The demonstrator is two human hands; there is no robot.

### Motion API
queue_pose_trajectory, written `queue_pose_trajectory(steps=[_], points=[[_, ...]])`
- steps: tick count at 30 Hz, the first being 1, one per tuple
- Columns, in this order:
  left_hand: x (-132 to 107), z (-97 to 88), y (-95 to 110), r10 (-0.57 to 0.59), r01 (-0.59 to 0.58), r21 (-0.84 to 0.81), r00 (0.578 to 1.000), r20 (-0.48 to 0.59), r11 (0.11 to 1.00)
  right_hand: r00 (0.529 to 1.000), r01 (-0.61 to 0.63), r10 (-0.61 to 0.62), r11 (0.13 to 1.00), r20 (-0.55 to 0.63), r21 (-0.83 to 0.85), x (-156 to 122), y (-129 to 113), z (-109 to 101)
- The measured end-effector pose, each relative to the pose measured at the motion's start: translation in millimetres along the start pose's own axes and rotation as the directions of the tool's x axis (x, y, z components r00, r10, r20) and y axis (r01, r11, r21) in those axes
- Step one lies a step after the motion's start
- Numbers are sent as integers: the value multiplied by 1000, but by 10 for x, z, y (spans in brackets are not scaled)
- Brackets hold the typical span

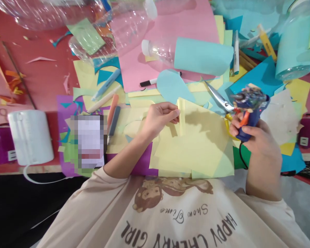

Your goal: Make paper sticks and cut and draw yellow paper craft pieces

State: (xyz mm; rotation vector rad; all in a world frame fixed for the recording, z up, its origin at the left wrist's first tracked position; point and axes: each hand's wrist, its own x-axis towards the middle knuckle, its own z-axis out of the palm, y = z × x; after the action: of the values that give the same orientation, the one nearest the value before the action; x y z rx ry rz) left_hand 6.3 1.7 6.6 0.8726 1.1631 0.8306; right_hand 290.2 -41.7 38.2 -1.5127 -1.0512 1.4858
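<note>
My left hand [162,119] pinches the end of a narrow folded strip of pale yellow paper [182,117], held above a larger pale yellow sheet [193,151]. In my right hand [258,132] is a dark blue glue gun [253,119] with an orange trigger, its nozzle pointing left. A black cord hangs from its handle. Scissors [220,97] with yellow handles lie partly behind the right hand, blades open. Just beyond the yellow sheet rests a light blue paper cutout [173,84].
A plastic bottle wrapped in light blue paper [203,55] lies on pink paper [167,20]. Clear bottles [129,27] are at the back left. Several markers [113,112], a phone [91,141] and a white box-shaped device [31,137] are left. A large jar [297,41] stands back right.
</note>
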Motion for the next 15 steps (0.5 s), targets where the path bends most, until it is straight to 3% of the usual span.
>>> queue_pose_trajectory(steps=[3,8,15], points=[[3,7,3,6,-6,4,1000,-9,1000,993,-37,33,999,113,39,69,-105,95],[4,11,-6,41,-40,49,998,-38,998,994,14,-24,995,103,100,207,-238,272],[27,-10,-14,76,-68,96,994,-80,993,974,29,-72,980,216,198,442,-157,396]])
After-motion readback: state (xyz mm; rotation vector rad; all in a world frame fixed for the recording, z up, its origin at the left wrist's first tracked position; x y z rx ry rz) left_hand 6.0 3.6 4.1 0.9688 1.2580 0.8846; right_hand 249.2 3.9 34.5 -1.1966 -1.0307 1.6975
